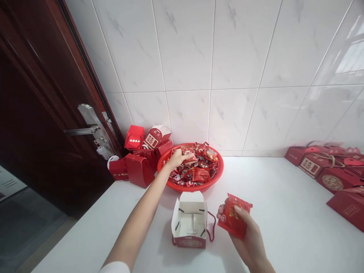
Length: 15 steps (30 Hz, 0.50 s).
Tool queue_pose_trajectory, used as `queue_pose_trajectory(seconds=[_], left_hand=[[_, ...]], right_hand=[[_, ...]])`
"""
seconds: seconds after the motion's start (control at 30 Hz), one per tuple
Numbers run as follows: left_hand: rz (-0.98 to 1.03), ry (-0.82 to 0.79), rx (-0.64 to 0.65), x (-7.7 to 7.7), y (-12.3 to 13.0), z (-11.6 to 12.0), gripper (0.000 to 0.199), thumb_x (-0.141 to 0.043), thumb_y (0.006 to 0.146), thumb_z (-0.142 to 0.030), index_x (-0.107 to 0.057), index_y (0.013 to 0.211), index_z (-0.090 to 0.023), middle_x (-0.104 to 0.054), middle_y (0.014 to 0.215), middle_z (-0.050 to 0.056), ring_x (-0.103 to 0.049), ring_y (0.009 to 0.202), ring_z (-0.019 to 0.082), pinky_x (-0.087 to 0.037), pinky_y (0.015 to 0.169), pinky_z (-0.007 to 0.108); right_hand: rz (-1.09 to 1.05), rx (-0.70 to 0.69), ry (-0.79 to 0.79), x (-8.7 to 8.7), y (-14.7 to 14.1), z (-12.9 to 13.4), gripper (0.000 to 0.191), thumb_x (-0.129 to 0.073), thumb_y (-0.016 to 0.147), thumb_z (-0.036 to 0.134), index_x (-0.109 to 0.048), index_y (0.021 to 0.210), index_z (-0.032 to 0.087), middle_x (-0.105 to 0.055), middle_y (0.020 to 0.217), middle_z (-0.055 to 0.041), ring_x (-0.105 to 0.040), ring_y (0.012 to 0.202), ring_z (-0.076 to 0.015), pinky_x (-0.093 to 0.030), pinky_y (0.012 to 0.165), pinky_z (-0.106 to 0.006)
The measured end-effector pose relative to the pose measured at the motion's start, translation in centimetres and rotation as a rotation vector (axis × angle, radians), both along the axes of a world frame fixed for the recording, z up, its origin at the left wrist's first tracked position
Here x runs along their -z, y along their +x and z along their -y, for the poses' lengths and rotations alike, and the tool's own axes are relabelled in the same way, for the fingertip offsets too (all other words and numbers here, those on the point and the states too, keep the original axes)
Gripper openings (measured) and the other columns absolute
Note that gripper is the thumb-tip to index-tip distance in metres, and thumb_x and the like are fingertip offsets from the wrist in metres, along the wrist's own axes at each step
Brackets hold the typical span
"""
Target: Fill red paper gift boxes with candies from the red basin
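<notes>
The right hand grips a red snack packet; left of it, a gift box stands open, none inside yet; the left hand pinches a patterned packet in the far red basin; closed boxes sit right.

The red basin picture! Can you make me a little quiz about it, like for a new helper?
1. Where is the left hand? A: at the wrapped packets in the red basin. B: on the door handle. C: against the wall tiles.
2. True or false: the gift box in front of the basin is closed.
3. Fill in: the right hand holds a shiny red ____.

Key: 1. A. 2. False; it stands open, showing its white inside. 3. Packet.
</notes>
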<state>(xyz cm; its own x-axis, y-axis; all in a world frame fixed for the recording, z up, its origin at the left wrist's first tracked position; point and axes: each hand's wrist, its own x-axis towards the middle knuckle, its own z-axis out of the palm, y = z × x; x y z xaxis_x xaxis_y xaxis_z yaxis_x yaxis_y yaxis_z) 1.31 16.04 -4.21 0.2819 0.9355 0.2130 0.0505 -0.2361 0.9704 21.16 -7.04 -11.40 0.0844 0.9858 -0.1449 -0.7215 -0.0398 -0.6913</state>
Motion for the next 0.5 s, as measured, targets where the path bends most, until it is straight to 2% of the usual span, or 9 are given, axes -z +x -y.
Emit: queue_pose_trajectory(seconds=[0.1,0.2,0.37,0.5], left_hand=[[0.072,-0.071,0.131,-0.2,0.5,2.6,0.048,-0.089,0.059,-0.047,-0.074,0.089,-0.014,-0.076,0.083,0.006,-0.071,0.081,0.025,-0.056,0.082,0.038],[0.166,-0.162,0.190,-0.4,1.0,4.5,0.045,-0.086,0.066,-0.045,-0.075,0.096,-0.015,-0.077,0.091,0.007,-0.071,0.090,0.024,-0.055,0.085,0.036],[0.199,-0.412,0.323,-0.8,1.4,6.8,0.045,-0.071,0.084,-0.048,-0.071,0.115,-0.015,-0.077,0.089,0.008,-0.071,0.082,0.022,-0.054,0.073,0.030],[0.168,-0.384,0.404,-1.2,1.8,9.2,0.048,-0.072,0.085,-0.047,-0.069,0.120,-0.015,-0.075,0.089,0.006,-0.067,0.080,0.018,-0.050,0.075,0.028]], right_hand=[[-0.027,-0.011,-0.007,-0.4,-0.1,0.0,0.032,-0.078,0.073,0.042,-0.073,0.095,0.019,-0.073,0.084,-0.0073,-0.066,0.077,-0.0236,-0.056,0.073,-0.037],[-0.003,0.004,-0.016,-0.7,0.0,0.0,0.033,-0.080,0.070,0.042,-0.073,0.093,0.019,-0.072,0.084,-0.0074,-0.067,0.080,-0.0249,-0.056,0.075,-0.038],[0.063,0.014,0.001,-0.8,0.1,0.0,0.037,-0.083,0.069,0.041,-0.072,0.097,0.020,-0.072,0.086,-0.0061,-0.066,0.081,-0.0224,-0.054,0.076,-0.035],[0.137,0.028,0.018,-0.9,0.1,0.1,0.041,-0.086,0.068,0.041,-0.072,0.100,0.020,-0.072,0.089,-0.0063,-0.066,0.083,-0.0227,-0.053,0.077,-0.035]])
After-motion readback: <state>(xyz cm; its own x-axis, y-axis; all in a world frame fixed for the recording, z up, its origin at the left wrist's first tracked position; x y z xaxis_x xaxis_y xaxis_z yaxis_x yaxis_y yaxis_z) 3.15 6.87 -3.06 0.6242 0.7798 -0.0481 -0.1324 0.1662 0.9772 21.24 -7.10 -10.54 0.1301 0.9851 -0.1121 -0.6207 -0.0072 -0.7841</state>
